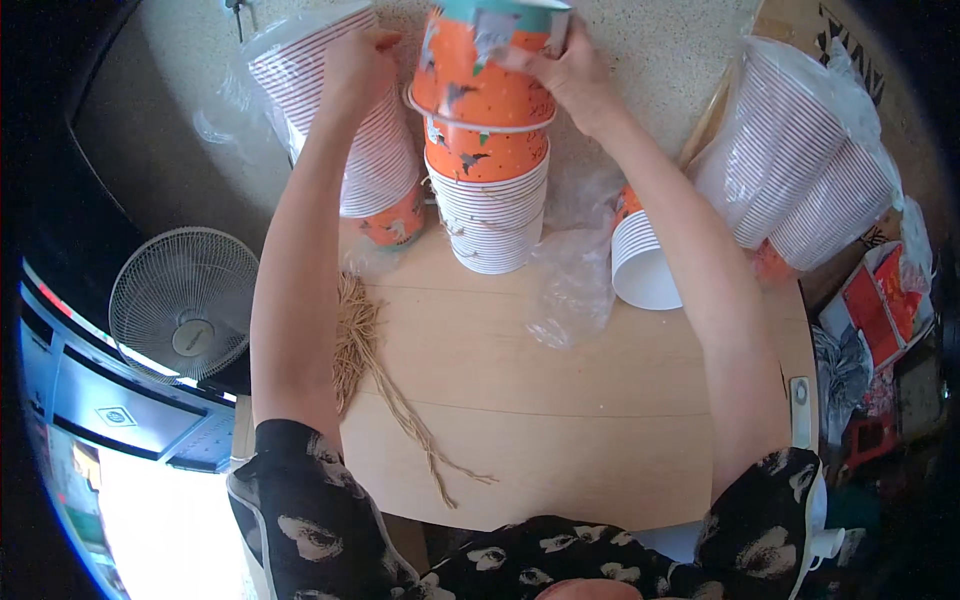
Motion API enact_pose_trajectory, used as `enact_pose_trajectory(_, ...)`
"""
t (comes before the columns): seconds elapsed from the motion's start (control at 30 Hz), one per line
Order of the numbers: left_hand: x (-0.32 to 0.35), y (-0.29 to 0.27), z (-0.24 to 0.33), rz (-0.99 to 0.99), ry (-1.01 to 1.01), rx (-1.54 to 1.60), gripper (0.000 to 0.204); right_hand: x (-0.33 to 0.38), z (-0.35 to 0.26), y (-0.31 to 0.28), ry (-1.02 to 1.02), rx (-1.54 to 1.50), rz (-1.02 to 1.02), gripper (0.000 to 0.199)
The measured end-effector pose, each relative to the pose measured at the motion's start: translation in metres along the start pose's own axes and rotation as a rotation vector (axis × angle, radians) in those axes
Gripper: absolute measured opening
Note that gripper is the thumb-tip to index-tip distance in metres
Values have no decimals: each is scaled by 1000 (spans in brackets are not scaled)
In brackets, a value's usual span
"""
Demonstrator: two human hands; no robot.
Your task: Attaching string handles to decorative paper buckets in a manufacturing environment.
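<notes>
My right hand (575,85) grips an orange paper bucket (480,85) with a teal rim band and grey bat-like shapes. Below its white rim, another orange bucket (475,150) tops a tall nested stack of white-rimmed buckets (492,225) on the table. My left hand (360,70) lies against a plastic-wrapped stack of paper buckets (305,65) at the far left. Its fingers are curled together, and whatever they pinch is hidden. Bits of brown twine cling to the middle stack's rims.
Brown paper twine (355,340) trails over the wooden table (560,440). Right of the middle stack are a crumpled clear bag (575,290) and buckets lying on their side (645,265). More wrapped stacks (785,150) lean at the right, beside a cardboard box (810,25). A fan (185,300) stands left.
</notes>
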State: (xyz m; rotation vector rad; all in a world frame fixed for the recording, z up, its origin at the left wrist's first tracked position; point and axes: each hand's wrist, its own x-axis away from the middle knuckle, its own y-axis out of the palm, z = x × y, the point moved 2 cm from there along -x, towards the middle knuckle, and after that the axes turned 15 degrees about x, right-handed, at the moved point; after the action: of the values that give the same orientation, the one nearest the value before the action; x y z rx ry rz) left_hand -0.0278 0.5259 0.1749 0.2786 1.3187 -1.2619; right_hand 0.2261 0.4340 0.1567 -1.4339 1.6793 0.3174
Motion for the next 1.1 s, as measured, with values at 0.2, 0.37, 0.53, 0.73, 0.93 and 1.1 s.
enact_pose_trajectory(0.2, 51, 29, 52, 66, -207, 765, 60, 40, 63, 35, -56, 145, 64, 104)
enact_pose_trajectory(0.37, 77, 49, 72, 22, -263, 789, 51, 63, 57, 46, -50, 126, 145, 113)
enact_pose_trajectory(0.53, 83, 53, 71, 31, -303, 866, 62, 126, 53, 44, -86, 287, 238, 103)
enact_pose_trajectory(0.73, 207, 110, 125, 154, -124, 483, 33, 257, 51, -102, 6, 796, 501, 46)
enact_pose_trajectory(0.93, 274, 203, 194, -213, -235, 772, 23, 342, 128, -161, 511, 871, 460, 36)
enact_pose_trajectory(1.1, 267, 244, 199, -28, -281, 696, 27, 349, 142, -152, 555, 736, 510, 26)
